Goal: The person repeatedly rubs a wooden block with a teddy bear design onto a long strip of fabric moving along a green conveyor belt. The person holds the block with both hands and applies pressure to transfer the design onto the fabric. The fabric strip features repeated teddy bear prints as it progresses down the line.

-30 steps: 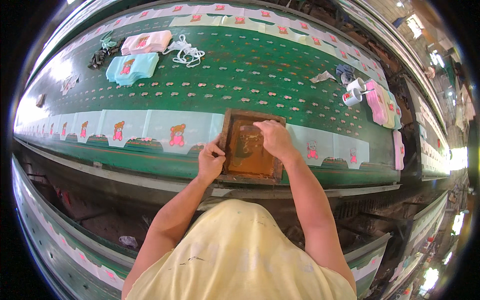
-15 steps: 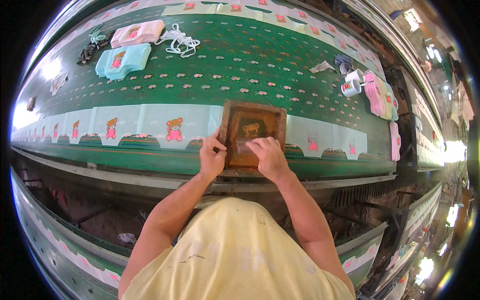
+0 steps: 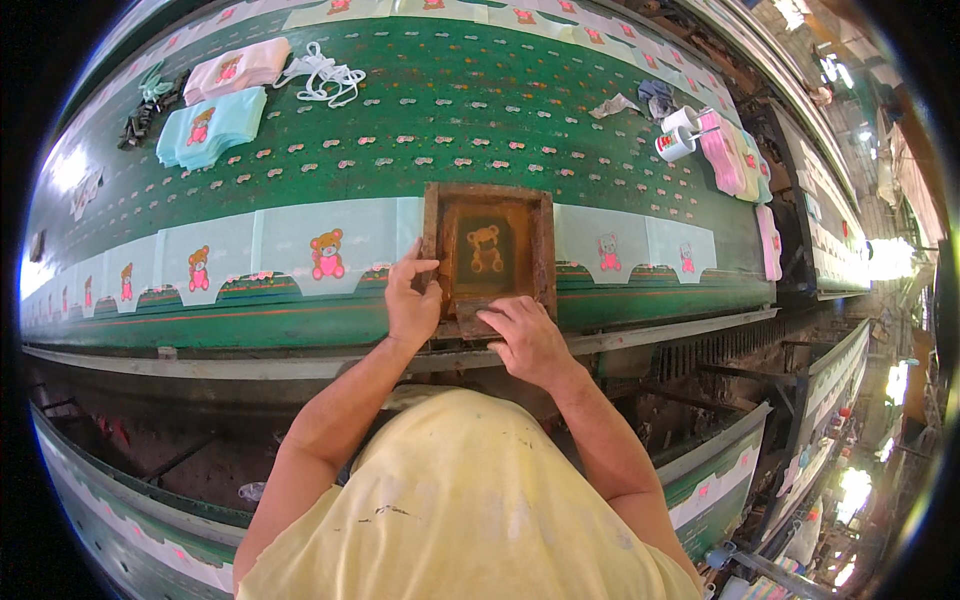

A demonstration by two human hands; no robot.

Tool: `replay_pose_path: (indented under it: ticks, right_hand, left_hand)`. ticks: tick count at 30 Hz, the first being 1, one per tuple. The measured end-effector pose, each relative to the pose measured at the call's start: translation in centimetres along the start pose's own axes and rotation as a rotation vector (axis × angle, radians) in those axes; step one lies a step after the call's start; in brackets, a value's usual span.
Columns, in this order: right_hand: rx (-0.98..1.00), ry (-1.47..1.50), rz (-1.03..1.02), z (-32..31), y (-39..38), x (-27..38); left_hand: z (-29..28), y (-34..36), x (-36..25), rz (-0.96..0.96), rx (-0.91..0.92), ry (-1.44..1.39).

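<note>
A wooden screen-printing frame [image 3: 545,240] lies flat over the row of light-blue cloth pieces on the green table. A bear-shaped opening shows in its brown mesh [image 3: 484,250]. My left hand [image 3: 413,300] grips the frame's left side, thumb and fingers bent against it. At the frame's near end is my right hand [image 3: 527,335], its fingers pinched on a squeegee [image 3: 478,318] that is mostly hidden. To the left, cloth pieces bear full brown and pink bears [image 3: 327,254]. On the right, the cloth carries fainter, partly printed bears [image 3: 609,251].
Stacks of folded blue cloth [image 3: 210,130] and pink cloth [image 3: 238,66] lie at the far left, beside a white cord [image 3: 325,76]. White cups [image 3: 678,135] stand at the right near more folded cloth [image 3: 722,155]. A metal rail [image 3: 640,337] edges the table.
My right hand has drawn the squeegee from the middle of the mesh toward the frame's near end, uncovering the whole bear shape. My left hand stays on the frame. The view has shifted slightly.
</note>
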State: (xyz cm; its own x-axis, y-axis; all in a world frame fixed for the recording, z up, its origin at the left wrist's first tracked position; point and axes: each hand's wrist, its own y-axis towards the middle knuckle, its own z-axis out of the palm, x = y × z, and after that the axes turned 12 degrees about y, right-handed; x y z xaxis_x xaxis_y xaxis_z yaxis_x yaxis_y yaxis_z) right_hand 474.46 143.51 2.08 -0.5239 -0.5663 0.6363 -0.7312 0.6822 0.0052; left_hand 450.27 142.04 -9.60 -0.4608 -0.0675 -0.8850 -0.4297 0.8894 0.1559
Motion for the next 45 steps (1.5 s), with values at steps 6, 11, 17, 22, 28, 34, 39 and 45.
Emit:
replay_pose_path:
  ticks: [6, 11, 17, 22, 28, 34, 39, 45]
  right_hand:
    - [-0.031, 0.047, 0.051, 0.1, 0.0, 1.1]
    - [-0.271, 0.055, -0.001, 1.0, -2.0, -1.1]
    - [-0.542, 0.209, 0.271, 0.7, -4.4, -4.2]
    - [-0.611, 0.553, 0.286, 0.1, -6.0, -6.7]
    - [-0.614, 0.599, 0.288, -2.9, -10.1, -11.9]
    - [-0.655, 0.567, 0.284, -8.2, -15.5, -19.1]
    - [-0.641, 0.554, 0.262, -11.5, -19.0, -23.3]
    - [-0.615, 0.527, 0.201, -13.7, -20.8, -26.3]
  left_hand:
    - [-0.4, 0.1, 0.1, 0.03, 0.012, 0.081]
    - [-0.1, 0.3, 0.2, 0.055, 0.012, 0.073]
    - [-0.2, 0.3, -0.5, 0.094, -0.018, 0.126]
    - [0.1, 0.3, -4.1, 0.115, -0.013, 0.106]
    - [5.9, -0.1, -7.5, 0.245, -0.046, 0.108]
    - [16.5, -1.9, -10.4, 0.223, -0.038, 0.109]
    - [22.6, -3.5, -11.4, 0.118, -0.017, 0.035]
    - [25.4, -3.9, -11.3, 0.011, -0.008, -0.022]
